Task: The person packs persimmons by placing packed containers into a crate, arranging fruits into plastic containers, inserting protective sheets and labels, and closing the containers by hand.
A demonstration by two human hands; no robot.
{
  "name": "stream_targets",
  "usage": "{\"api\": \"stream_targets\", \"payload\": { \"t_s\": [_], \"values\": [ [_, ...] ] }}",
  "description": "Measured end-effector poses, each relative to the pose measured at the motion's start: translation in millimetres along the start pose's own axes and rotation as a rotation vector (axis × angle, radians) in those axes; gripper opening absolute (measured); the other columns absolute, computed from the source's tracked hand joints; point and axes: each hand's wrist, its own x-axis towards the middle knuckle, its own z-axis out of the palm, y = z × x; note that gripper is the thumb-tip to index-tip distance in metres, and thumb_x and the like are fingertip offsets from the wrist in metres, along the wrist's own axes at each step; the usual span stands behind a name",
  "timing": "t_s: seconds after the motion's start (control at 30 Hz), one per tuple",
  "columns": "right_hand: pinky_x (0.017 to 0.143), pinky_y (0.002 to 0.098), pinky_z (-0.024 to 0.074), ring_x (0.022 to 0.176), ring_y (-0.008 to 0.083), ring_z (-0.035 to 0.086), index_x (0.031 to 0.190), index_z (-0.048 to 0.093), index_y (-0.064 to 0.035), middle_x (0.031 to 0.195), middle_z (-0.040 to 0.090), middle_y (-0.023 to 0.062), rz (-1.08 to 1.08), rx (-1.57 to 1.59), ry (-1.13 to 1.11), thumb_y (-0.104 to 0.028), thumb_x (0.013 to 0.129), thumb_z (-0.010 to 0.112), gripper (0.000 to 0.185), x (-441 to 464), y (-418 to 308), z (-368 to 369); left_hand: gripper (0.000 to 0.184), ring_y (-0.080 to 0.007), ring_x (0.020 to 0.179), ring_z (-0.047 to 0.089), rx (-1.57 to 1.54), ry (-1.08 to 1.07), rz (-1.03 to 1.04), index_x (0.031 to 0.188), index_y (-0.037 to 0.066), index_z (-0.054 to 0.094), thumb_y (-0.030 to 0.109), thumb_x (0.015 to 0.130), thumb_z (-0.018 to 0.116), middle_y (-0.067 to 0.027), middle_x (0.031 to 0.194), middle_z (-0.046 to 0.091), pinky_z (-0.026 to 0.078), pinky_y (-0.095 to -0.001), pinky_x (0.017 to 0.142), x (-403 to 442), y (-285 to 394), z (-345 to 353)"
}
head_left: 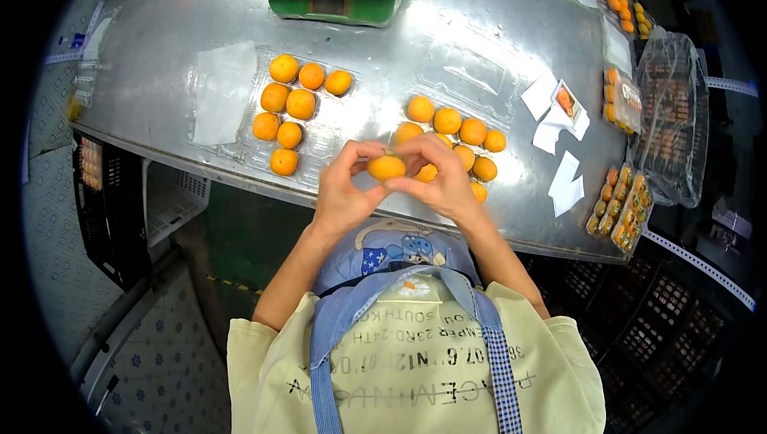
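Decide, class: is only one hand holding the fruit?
No, the left hand and the right hand both hold the fruit.

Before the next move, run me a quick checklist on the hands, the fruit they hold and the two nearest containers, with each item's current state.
1. Left hand touching the held fruit: ok, fingers against it.
2. Right hand touching the same fruit: ok, thumb and fingers at its other side.
3. Held fruit lifted off everything beneath: cannot tell, height is not readable from above.
4. Left container has bare room: ok, eight fruits sit in it, with bare plastic at its lower right.
5. All fruits in the right container visible: not ok, the right hand covers part.
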Motion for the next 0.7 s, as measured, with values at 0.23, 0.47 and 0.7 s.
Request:
{"api": "stream_targets", "payload": {
  "t_s": [0.23, 0.47, 0.7],
  "values": [
    [0.067, 0.0246, 0.0527, 0.075, 0.0148, 0.063, 0.095, 0.062, -0.0014, 0.083, 0.063, 0.0059, 0.366, 0.722, 0.051, -0.016, 0.089, 0.066, 0.017, -7.1, 19.4, 10.8, 0.048, -0.0176, 0.108, 0.057, -0.188, -0.09, -0.084, 0.117, 0.001, 0.057, 0.0, 0.073, 0.076, -0.0086, 0.114, 0.059, 0.046, -0.0312, 0.095, 1.8, 1.6, -4.9],
    [0.062, 0.0236, 0.0528, 0.071, 0.012, 0.063, 0.099, 0.06, -0.0037, 0.084, 0.064, 0.0043, 0.374, 0.676, 0.047, -0.018, 0.092, 0.061, 0.016, -9.5, 28.7, 10.6, 0.051, -0.0191, 0.114, 0.053, -0.525, -0.1, -0.112, 0.121, -0.003, 0.053, -0.005, 0.074, 0.073, -0.0109, 0.122, 0.055, 0.043, -0.0321, 0.099, -1.7, -11.3, -5.5],
    [0.076, 0.032, 0.0512, 0.096, 0.0186, 0.06, 0.118, 0.056, -0.0054, 0.11, 0.06, 0.0078, 0.06, 0.167, -0.006, -0.012, 0.078, 0.071, 0.044, -9.7, 14.3, -2.7, 0.058, -0.0175, 0.107, 0.057, -0.285, -0.164, -0.156, 0.127, -0.002, 0.048, -0.005, 0.074, 0.072, -0.0126, 0.119, 0.058, 0.047, -0.0302, 0.093, -2.7, -17.1, -14.1]
  ]
}}
